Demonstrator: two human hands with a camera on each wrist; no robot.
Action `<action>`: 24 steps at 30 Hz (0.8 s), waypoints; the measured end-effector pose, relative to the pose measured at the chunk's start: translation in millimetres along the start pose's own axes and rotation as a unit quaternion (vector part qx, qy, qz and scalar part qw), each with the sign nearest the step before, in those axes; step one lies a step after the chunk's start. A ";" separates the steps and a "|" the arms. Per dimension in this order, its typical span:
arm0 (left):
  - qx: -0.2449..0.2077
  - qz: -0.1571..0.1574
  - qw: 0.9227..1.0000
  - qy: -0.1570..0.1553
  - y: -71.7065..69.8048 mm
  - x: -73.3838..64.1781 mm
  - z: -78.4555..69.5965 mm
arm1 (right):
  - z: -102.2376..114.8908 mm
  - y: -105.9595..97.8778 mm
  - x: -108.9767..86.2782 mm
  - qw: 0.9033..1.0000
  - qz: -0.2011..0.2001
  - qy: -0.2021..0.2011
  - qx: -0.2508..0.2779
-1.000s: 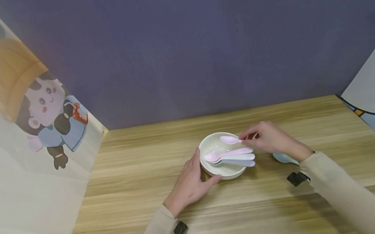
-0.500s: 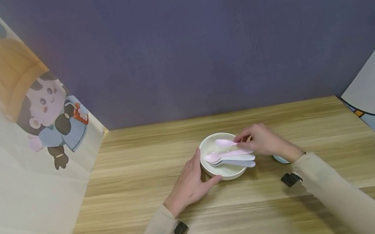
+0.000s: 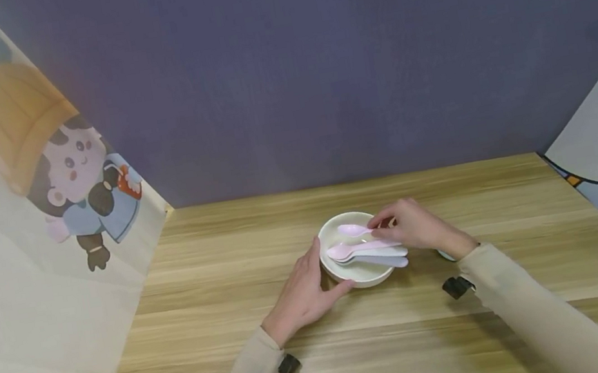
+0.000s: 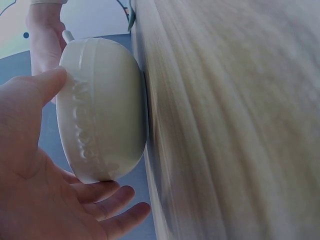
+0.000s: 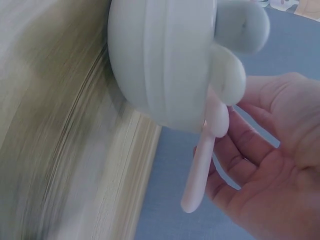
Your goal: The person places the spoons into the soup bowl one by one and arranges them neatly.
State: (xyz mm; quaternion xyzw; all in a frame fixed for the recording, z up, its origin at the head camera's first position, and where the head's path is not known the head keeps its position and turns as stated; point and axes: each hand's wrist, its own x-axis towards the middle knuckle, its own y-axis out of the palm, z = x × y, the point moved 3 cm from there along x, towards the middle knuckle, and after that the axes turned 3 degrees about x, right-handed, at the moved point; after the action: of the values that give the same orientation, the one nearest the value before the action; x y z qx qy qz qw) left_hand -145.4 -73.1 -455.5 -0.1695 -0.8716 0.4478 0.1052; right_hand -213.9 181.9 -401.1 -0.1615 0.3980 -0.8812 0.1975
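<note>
A cream bowl (image 3: 372,279) stands on the table. My left hand (image 3: 304,290) holds its left side, thumb at the near rim and fingers against the outer wall. My right hand (image 3: 412,224) pinches a pink spoon (image 3: 351,230), whose scoop is over the bowl's far part; in the right wrist view the spoon's handle (image 5: 197,175) slants past the rim. Inside the bowl lie another pink spoon (image 3: 340,252), a white spoon (image 3: 386,252) and a lavender-grey spoon (image 3: 384,260), handles sticking out over the right rim.
A pale blue-green spoon (image 3: 446,256) lies on the wooden table (image 3: 219,277) right of the bowl, mostly hidden behind my right wrist. A dark blue panel (image 3: 283,84) rises at the table's back edge. Printed walls stand at left and right.
My right hand has moved left with the pink spoon, bringing the scoop further over the bowl. The wrist now covers more of the blue-green spoon. My left hand has stayed on the bowl.
</note>
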 end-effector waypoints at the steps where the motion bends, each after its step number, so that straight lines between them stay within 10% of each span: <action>1: 0.000 0.000 1.000 0.000 -0.1 -0.2 -0.1 | 0.6 0.9 0.6 1.000 0.001 0.002 0.000; 24: 0.001 -0.004 1.000 0.001 0.3 -0.4 -0.3 | 3.3 17.6 13.0 0.999 0.036 0.027 0.011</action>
State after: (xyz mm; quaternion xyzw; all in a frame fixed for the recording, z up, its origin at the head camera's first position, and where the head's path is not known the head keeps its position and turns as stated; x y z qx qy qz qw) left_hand -144.9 -72.8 -455.7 -0.1663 -0.8718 0.4480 0.1078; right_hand -219.9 163.0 -410.9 -0.1207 0.3988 -0.8821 0.2197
